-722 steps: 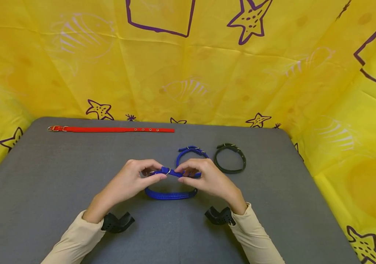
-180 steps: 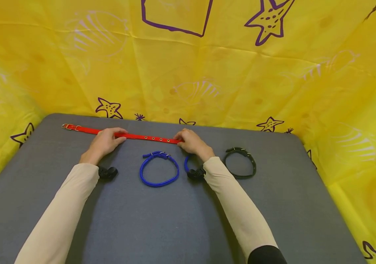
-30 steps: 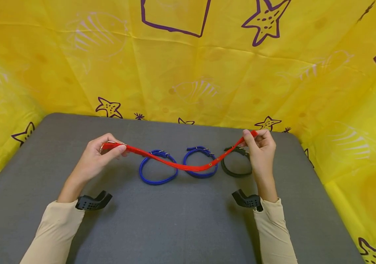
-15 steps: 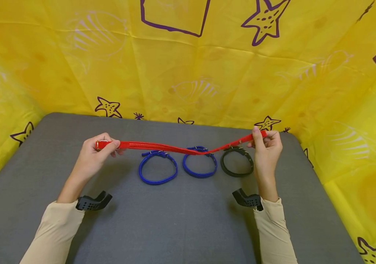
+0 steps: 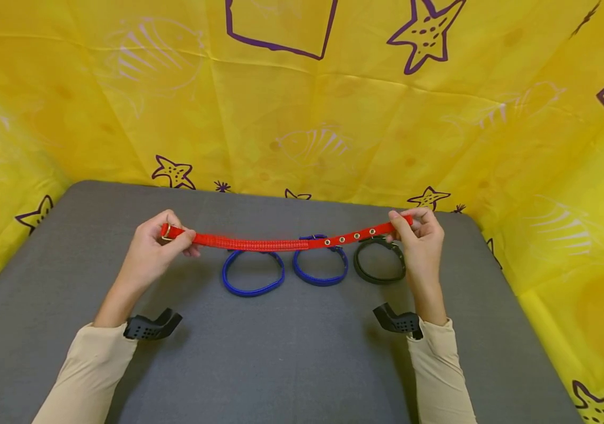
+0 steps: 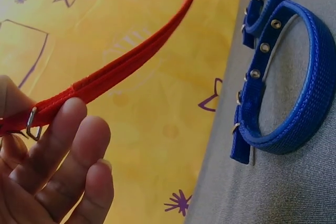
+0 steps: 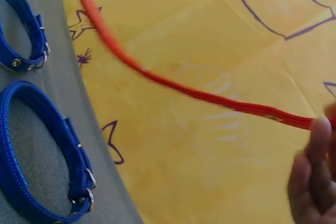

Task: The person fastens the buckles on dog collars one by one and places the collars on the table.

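Observation:
A red collar (image 5: 259, 245) with a metal buckle and a row of eyelets is stretched between both hands, sagging slightly above the table. My left hand (image 5: 154, 240) pinches its buckle end between thumb and fingers; a metal ring (image 6: 34, 124) shows beside the fingertips in the left wrist view. The eyelet end is pinched by my right hand (image 5: 417, 235). Behind and below the strap, two buckled blue collars, one at left (image 5: 251, 292) and one in the middle (image 5: 320, 280), lie as loops. A dark green collar (image 5: 379, 279), also looped, lies near my right hand.
The grey table (image 5: 280, 353) carries the looped collars in a row. A yellow cloth (image 5: 302, 118) with sea-creature drawings hangs behind it and along the sides. Black wrist mounts (image 5: 152, 325) stick inward from both forearms.
Six seconds ago the red collar lay at the back of the table under both hands; now it is held up. Over the last second it has turned, its eyelets now facing the head camera.

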A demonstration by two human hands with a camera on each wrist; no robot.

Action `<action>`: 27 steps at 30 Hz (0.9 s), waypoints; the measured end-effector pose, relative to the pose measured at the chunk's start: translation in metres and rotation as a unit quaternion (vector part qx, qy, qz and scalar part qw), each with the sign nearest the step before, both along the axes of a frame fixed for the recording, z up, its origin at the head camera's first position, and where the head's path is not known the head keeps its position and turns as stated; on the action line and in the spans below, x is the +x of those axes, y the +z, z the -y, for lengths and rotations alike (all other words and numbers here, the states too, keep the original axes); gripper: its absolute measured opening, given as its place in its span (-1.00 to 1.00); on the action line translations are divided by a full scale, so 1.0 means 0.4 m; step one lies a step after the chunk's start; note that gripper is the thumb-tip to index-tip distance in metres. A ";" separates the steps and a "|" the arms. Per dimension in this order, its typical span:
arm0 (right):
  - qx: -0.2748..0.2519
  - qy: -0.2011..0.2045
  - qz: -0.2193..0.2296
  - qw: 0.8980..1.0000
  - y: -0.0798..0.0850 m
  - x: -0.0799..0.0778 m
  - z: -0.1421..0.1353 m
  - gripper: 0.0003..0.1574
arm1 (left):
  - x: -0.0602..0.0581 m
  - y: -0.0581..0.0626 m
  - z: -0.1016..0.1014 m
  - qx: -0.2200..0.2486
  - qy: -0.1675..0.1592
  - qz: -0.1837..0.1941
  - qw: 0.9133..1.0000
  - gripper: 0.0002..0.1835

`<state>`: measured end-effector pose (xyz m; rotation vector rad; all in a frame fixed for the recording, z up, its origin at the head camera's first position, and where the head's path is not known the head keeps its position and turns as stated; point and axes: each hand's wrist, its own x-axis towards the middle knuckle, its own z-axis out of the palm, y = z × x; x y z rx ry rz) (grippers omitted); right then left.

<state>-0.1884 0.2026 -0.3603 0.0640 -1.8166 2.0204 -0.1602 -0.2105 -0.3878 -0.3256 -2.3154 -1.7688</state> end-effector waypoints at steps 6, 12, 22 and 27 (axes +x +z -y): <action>0.085 0.080 0.044 0.992 0.008 0.013 -0.008 -0.85 | 0.005 0.001 -0.007 -0.022 -0.029 0.001 0.999 -0.84; 0.135 0.144 0.039 0.980 0.012 0.021 -0.004 -0.90 | 0.013 0.007 -0.016 -0.059 -0.051 0.003 0.997 -0.91; 0.148 0.243 0.026 0.958 0.012 0.034 0.005 -0.77 | 0.026 0.017 -0.034 -0.070 -0.096 0.016 0.993 -0.80; 0.153 0.270 0.008 0.950 0.012 0.037 0.007 -0.68 | 0.028 0.019 -0.036 -0.063 -0.122 0.008 0.990 -0.79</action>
